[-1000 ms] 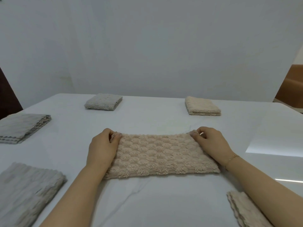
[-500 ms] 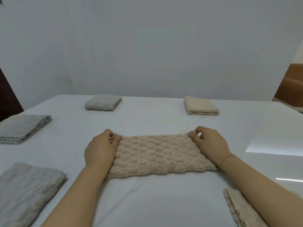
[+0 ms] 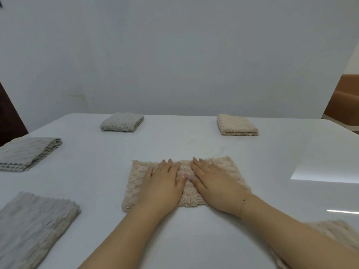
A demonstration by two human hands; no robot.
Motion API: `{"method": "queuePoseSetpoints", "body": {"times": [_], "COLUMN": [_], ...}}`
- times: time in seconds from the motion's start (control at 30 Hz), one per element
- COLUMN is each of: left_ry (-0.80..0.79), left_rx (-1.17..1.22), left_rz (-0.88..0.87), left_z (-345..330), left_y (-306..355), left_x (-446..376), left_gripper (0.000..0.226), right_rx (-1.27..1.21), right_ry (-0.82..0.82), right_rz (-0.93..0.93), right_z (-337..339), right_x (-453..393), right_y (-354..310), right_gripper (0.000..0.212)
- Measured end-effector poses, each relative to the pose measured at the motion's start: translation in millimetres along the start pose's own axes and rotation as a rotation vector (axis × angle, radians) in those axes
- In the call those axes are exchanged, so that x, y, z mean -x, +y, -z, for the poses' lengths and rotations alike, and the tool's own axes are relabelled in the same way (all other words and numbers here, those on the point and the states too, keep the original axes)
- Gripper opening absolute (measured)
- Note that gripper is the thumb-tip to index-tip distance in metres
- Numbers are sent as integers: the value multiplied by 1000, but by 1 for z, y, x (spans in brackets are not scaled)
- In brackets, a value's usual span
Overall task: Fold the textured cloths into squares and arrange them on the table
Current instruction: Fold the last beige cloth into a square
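A beige textured cloth (image 3: 136, 183), folded into a long rectangle, lies on the white table (image 3: 194, 144) in front of me. My left hand (image 3: 163, 183) lies flat on its middle, fingers straight. My right hand (image 3: 215, 181) lies flat beside it, also pressing on the cloth, and the thumbs nearly touch. Folded cloths lie around: a grey one (image 3: 122, 122) at the back left, a beige one (image 3: 236, 125) at the back right, and a grey one (image 3: 29, 152) at the far left.
Another grey cloth (image 3: 33, 228) lies at the near left. A beige cloth (image 3: 334, 232) shows blurred at the near right, partly behind my right forearm. A white wall stands behind the table. The table's right side carries bright reflections.
Both hands have let go of the cloth's far corners and moved inward to its middle, where they now lie flat. The cloth itself has stayed in place.
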State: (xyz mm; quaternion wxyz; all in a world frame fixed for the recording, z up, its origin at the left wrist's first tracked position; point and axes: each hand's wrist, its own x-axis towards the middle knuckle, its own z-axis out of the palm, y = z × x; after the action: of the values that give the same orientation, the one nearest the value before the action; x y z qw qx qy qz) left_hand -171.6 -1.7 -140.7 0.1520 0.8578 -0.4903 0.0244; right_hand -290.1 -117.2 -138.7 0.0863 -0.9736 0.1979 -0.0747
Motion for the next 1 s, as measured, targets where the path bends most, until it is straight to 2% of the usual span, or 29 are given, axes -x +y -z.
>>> {"method": "queuePoseSetpoints", "body": {"times": [0.07,0.27,0.47,0.7,0.77,0.83,0.93,1.0], "left_ry": [-69,-76,-78,-107,-69,74,361,314], "left_rx": [-42,-65,-67,-83,-103,-171,-101,35], "left_rz": [21,75,194,213,220,156,-154,-347], "left_z": [-6,-3,2,2,4,6,8,10], "left_y": [-2,-11,-27,-27,-25,-20,0,25], "left_x": [2,9,10,12,12,13,13,13], "left_gripper": [54,58,61,62,62,55,38,31], "right_rx": [11,23,25,-34,-59,-90,-144,-250], "right_ry": [-41,-91,-131,-49,-25,10,95,142], "right_rz": [-34,-115,-188,-286,-307,-307,-307,-314], "right_z": [-3,1,11,7,7,8,13,20], "right_x": [1,3,11,13,12,13,18,24], "right_y": [3,18,47,54,56,59,69,78], "right_gripper": [56,66,66,62,60,56,50,45]}}
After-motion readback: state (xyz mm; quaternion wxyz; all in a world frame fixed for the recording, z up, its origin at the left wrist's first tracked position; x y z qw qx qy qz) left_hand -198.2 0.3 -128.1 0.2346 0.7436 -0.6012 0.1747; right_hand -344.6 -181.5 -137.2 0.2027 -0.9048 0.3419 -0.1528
